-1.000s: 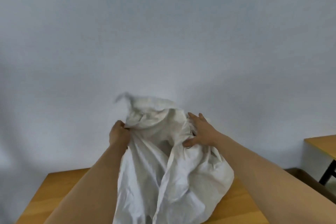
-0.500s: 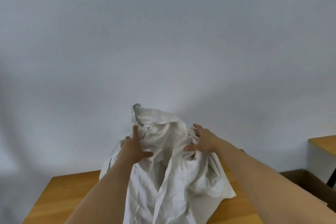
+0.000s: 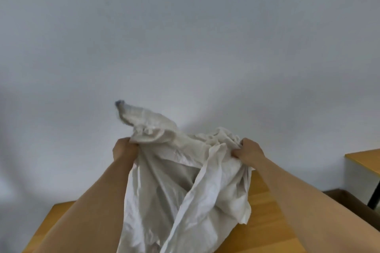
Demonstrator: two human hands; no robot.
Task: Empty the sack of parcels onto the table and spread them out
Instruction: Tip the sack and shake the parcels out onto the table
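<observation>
— Looking out over a wooden counter (image 3: pixel 267 207) against a plain pale wall (image 3: pixel 185 37), faintly smudged near the top. Second wooden surface (image 3: pixel 368 160) poking in at the right edge, white side panel under it, dark leg below. Brown cardboard box (image 3: pixel 353 205) sitting low between the two.

— And blocking most of it?

— White sack (image 3: pixel 185 181), held up over the counter, draping down the middle and covering the near part of the wood. Both forearms crossing the foreground too.

— Grips?

— Left hand (image 3: pixel 124 149) clenching a bunch of fabric at the sack's upper left. Right hand (image 3: pixel 249 151) pinching the fabric at the upper right, thumb against the cloth. One corner of the sack sticking up and left, dark smudge at its tip.

— Anything hard to read?

— Lower end of the sack cut off by the bottom edge. Contents hidden inside the folds; no telling parcels from creases. Counter's near and left parts running out of frame.

— Versus half a second back?

— Hands now pulled wider apart, left hand gripping rather than lying flat on the cloth. Sack stretched broader between them, corner flicking further left.
</observation>
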